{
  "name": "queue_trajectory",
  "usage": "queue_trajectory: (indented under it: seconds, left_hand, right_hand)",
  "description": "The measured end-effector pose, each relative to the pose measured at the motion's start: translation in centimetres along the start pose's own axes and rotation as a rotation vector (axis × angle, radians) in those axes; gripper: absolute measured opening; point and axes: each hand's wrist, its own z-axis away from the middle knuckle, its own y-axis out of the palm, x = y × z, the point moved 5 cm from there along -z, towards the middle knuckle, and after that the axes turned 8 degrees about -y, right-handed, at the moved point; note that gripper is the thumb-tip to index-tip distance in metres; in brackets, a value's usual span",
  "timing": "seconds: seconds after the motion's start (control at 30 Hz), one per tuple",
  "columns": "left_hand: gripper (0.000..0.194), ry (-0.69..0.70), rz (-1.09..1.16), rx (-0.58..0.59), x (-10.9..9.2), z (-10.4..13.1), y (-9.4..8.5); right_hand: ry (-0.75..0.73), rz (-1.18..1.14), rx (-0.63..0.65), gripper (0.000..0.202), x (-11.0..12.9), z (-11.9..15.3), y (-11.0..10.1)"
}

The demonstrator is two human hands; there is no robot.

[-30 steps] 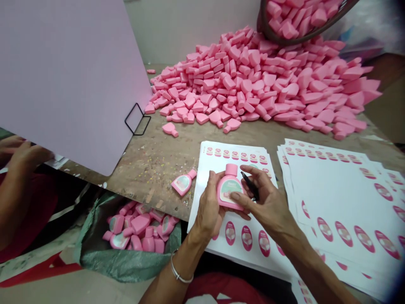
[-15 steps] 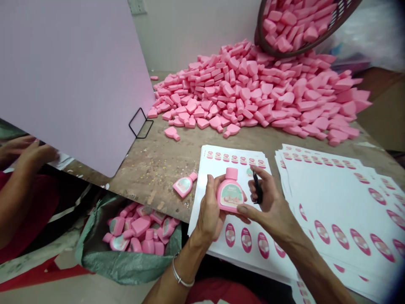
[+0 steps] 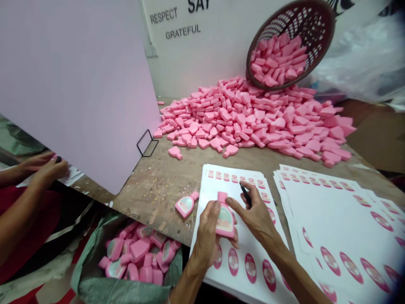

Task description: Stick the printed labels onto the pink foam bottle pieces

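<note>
My left hand (image 3: 206,230) is closed around a pink toy bottle (image 3: 226,228), cap upward, with a green and cream label on its front. Between the fingers of my right hand (image 3: 257,215) is a small slim black tool (image 3: 246,195); its exact kind is not clear. The right thumb touches the bottle near its neck. Both hands are over a stack of white sticker sheets (image 3: 249,240) with pink oval and small printed labels. Left of the stack, another labelled pink bottle (image 3: 186,205) lies on the wooden table (image 3: 148,185).
Unlabelled pink bottles (image 3: 247,116) form a big heap at the back, under a tipped brown basket (image 3: 319,31). More sticker sheets (image 3: 332,211) lie right. A green sack (image 3: 120,289) of bottles stands below the table edge. Behind a pink panel (image 3: 79,84) are another person's hands (image 3: 44,169).
The view has tilted up, showing more wall and basket. My right thumb has moved from the bottle's lower edge up to its neck. The left hand still holds the bottle.
</note>
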Motion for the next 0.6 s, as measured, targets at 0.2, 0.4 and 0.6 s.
queue_trajectory:
  seconds: [0.2,0.4,0.6]
  left_hand:
    - [0.03,0.529,-0.88,-0.584,-9.2,0.1,-6.8]
    - [0.044,0.561,-1.225,-0.757,-12.6,-3.6,-11.7]
    - [0.046,0.748,-1.304,-0.905,-13.0,-3.4,-12.5]
  right_hand:
    - [-0.184,0.239,0.132,0.048,0.2,-5.9,-0.4]
    - [-0.317,0.363,0.295,0.032,2.0,-13.4,11.4]
    - [-0.307,0.447,0.302,0.039,4.0,-16.5,21.7]
